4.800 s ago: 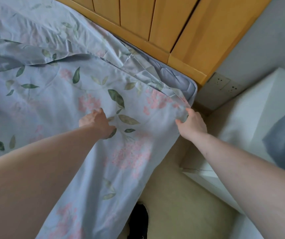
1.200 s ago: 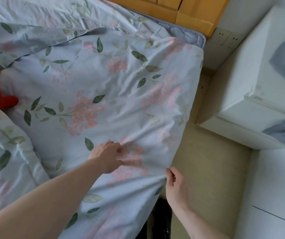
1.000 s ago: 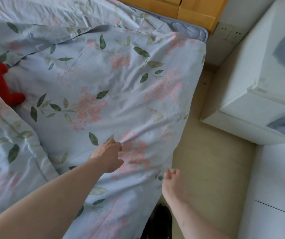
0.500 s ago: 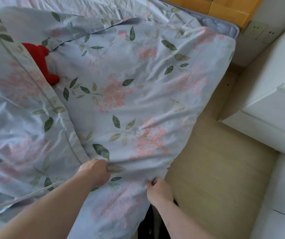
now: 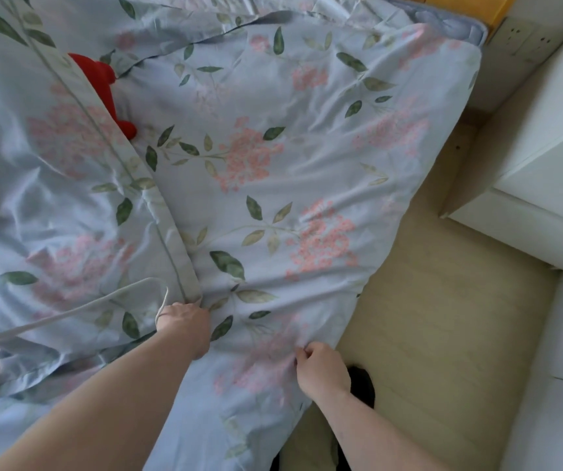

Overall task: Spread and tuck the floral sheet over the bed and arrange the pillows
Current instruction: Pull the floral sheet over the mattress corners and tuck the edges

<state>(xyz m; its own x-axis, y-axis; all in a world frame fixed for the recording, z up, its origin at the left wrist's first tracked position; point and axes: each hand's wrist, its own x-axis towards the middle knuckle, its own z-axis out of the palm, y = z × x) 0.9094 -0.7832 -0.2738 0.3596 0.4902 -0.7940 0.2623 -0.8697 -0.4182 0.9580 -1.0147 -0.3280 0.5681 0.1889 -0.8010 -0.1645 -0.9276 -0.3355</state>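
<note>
From where I sit, I judge the job about half done. The sheet [image 5: 273,171] lies spread over this side of the bed, its far corner pulled up close to the headboard [image 5: 467,5], where a strip of quilted mattress [image 5: 457,25] shows uncovered. The near edge hangs loose down the side toward the floor [image 5: 443,317], so the tucking along here is not yet done, and low creases fan out across the top from where I pinch. The pillows are not arranged: one pillow [image 5: 62,205] in matching fabric lies slantwise on the sheet to the left, with a red toy [image 5: 103,83] poking out from behind it (what else it hides I cannot tell).

My left hand [image 5: 185,322] is pressed knuckles-up on the sheet right at the pillow's corner, fingers curled under; whether it grips cloth or only pins it down I cannot tell. My right hand [image 5: 321,370] is closed in a fist on a bunch of sheet at the bed's edge.

The sheet is thin, smooth, pale blue cloth, printed with pink flower clusters and green leaves, and it drapes softly. The pillow has a flat flanged border and a faint sheen. A pale cord [image 5: 69,309] loops limply across it. The floor looks like light, matte wood grain, and a white cabinet [image 5: 545,158] stands near, boxy and hard-edged.
</note>
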